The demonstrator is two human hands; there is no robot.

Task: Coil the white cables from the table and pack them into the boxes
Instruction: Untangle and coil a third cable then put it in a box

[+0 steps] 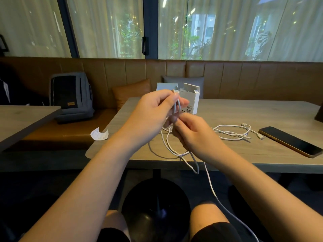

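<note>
Left hand (157, 109) fingers pinch first loop of white cable (176, 109) above tabletop's (262, 154) near edge; right hand (190, 135) fingers pinch its slack. Keep loops even, feed slack slowly. Open boxes (189, 100) at far edge.

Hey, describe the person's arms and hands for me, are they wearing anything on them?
Both arms are bare from the hands back to the frame edge: no sleeves, gloves, watch, bracelets or rings visible on the left hand or right hand. The only clothing in view is dark shorts at the knees.
</note>
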